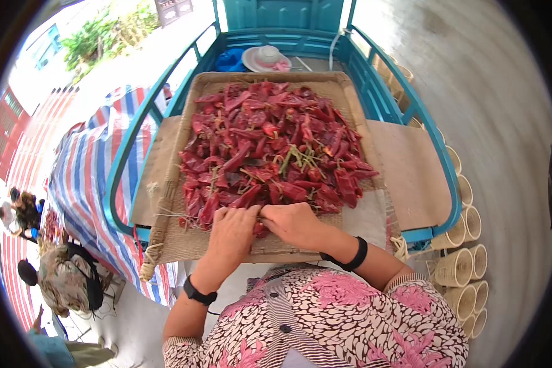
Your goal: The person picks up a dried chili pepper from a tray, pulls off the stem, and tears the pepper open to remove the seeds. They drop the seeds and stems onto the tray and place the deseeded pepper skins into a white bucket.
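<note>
My left hand and my right hand meet at the near edge of the chili heap, fingers closed and fingertips almost touching. Between them a dried red chili pepper shows just below the fingers; its stem end is hidden. The heap of dried red chilies covers most of a shallow burlap-lined tray. Loose greenish stems lie in a small pile on top of the peppers, right of the middle. Black bands circle both wrists.
The tray rests on boards across a blue-green metal cart. A white dish and a blue bag sit behind it. Stacked cream baskets line the right; a striped tarp and seated people are left.
</note>
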Available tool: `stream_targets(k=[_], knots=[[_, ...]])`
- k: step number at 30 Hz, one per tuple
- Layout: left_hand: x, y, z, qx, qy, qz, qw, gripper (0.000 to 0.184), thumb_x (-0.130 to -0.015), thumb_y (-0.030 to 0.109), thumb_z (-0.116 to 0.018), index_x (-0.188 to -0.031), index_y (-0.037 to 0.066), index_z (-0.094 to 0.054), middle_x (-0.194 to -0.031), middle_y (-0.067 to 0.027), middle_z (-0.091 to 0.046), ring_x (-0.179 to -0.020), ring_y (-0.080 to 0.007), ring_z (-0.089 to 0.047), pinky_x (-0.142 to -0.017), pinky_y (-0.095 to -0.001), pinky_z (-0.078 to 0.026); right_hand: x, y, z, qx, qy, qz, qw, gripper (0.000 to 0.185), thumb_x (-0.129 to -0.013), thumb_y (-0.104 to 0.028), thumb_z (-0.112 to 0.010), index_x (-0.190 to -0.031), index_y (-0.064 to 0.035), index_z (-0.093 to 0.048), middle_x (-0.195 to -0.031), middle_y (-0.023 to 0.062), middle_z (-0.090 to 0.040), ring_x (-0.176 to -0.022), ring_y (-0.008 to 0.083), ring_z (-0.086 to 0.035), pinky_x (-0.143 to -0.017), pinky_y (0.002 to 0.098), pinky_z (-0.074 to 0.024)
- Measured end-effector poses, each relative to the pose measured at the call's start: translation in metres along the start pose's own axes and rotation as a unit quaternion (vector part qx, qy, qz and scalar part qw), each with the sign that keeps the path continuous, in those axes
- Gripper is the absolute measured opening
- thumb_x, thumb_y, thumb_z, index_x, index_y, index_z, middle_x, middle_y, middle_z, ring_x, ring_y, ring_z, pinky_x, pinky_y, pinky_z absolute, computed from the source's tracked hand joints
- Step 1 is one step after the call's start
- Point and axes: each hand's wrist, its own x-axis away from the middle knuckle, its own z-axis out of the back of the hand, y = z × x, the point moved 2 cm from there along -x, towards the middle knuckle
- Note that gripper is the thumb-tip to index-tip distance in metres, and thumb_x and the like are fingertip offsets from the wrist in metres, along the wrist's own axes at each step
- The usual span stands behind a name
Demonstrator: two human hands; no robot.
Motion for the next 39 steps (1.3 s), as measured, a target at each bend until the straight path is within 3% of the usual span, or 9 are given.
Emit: stream_targets(k=[9,12,16,18,21,24,27,33,39], knots=[[-0.007,0.007,-0.007,0.010,0.018,-0.018,1.000,0.036,-0.067,0.002,-0.069,-0.101,0.002,-0.056,-0.091,-0.0123,-0.060,-0.091,-0.0291,-0.058,-0.083,-0.0383,-0.042,0.007,-0.002,0.010,0.093,-0.032,0.032,0.995,0.009,-0.086,-0.016,-0.052,-0.086,-0.0072,-0.054,-0.074,0.0092,-0.064,-0.070,0.0284,-0.066,-0.052,0.0396,-0.0506],[-0.002,0.009,-0.005,0.093,0.028,0.011,0.995,0.031,-0.074,0.001,-0.064,-0.104,0.002,-0.056,-0.092,-0.0154,-0.060,-0.092,-0.0327,-0.057,-0.084,-0.0390,-0.042,0.006,-0.007,0.018,0.067,-0.065,0.009,0.996,0.010,-0.087,-0.016,-0.053,-0.088,-0.0069,-0.056,-0.080,0.0091,-0.066,-0.072,0.0294,-0.066,-0.055,0.0373,-0.0501],[0.007,0.004,-0.007,0.360,-0.005,0.071,0.930,0.018,-0.092,0.007,-0.056,-0.110,0.004,-0.055,-0.091,-0.0067,-0.059,-0.086,-0.0206,-0.056,-0.080,-0.0321,-0.043,0.006,0.002,0.021,-0.156,-0.130,-0.042,0.978,0.011,-0.090,-0.017,-0.054,-0.088,-0.0058,-0.056,-0.074,0.0040,-0.058,-0.063,0.0207,-0.061,-0.056,0.0313,-0.0452],[0.012,0.008,-0.001,0.577,-0.067,0.159,0.798,0.016,-0.099,0.013,-0.052,-0.112,0.004,-0.055,-0.091,-0.0006,-0.056,-0.083,-0.0121,-0.053,-0.077,-0.0277,-0.042,0.005,0.007,0.017,-0.385,-0.158,-0.094,0.904,0.012,-0.091,-0.016,-0.054,-0.086,-0.0056,-0.055,-0.068,0.0000,-0.052,-0.055,0.0119,-0.053,-0.053,0.0269,-0.0402],[0.015,0.009,0.000,0.665,-0.047,0.148,0.731,0.021,-0.101,0.020,-0.049,-0.114,0.004,-0.054,-0.092,0.0043,-0.052,-0.081,-0.0058,-0.046,-0.075,-0.0225,-0.040,0.006,-0.002,0.021,-0.639,-0.234,-0.246,0.690,0.013,-0.094,-0.017,-0.054,-0.086,-0.0062,-0.054,-0.068,-0.0049,-0.045,-0.052,0.0019,-0.037,-0.048,0.0208,-0.0308],[0.020,0.007,-0.006,0.726,-0.029,0.141,0.673,0.022,-0.100,0.022,-0.051,-0.114,0.005,-0.054,-0.091,0.0030,-0.053,-0.082,-0.0077,-0.048,-0.076,-0.0228,-0.040,0.011,-0.008,0.012,-0.742,-0.218,-0.271,0.574,0.011,-0.095,-0.016,-0.053,-0.088,-0.0071,-0.054,-0.068,-0.0068,-0.044,-0.049,-0.0003,-0.030,-0.044,0.0187,-0.0242],[0.027,0.011,-0.017,0.793,-0.018,0.186,0.580,0.018,-0.100,0.023,-0.051,-0.110,0.008,-0.055,-0.092,0.0031,-0.051,-0.085,-0.0068,-0.050,-0.079,-0.0235,-0.043,0.015,-0.009,0.003,-0.800,-0.210,-0.254,0.502,0.008,-0.095,-0.015,-0.053,-0.092,-0.0069,-0.053,-0.067,-0.0067,-0.042,-0.049,0.0002,-0.030,-0.043,0.0181,-0.0247],[0.026,0.012,-0.029,0.906,0.004,0.120,0.406,0.016,-0.098,0.020,-0.054,-0.111,0.010,-0.055,-0.100,0.0009,-0.058,-0.090,-0.0099,-0.055,-0.082,-0.0256,-0.045,0.018,-0.008,-0.011,-0.857,-0.221,-0.206,0.418,0.011,-0.096,-0.016,-0.050,-0.100,-0.0060,-0.052,-0.063,-0.0051,-0.040,-0.044,0.0019,-0.029,-0.040,0.0178,-0.0264],[0.026,0.013,-0.042,0.928,-0.012,0.152,0.340,0.016,-0.096,0.021,-0.057,-0.106,0.009,-0.056,-0.097,-0.0003,-0.060,-0.088,-0.0106,-0.057,-0.078,-0.0258,-0.046,0.024,-0.007,-0.015,-0.863,-0.224,-0.239,0.385,0.013,-0.098,-0.019,-0.048,-0.095,-0.0063,-0.051,-0.059,-0.0042,-0.040,-0.041,0.0039,-0.030,-0.039,0.0195,-0.0258]])
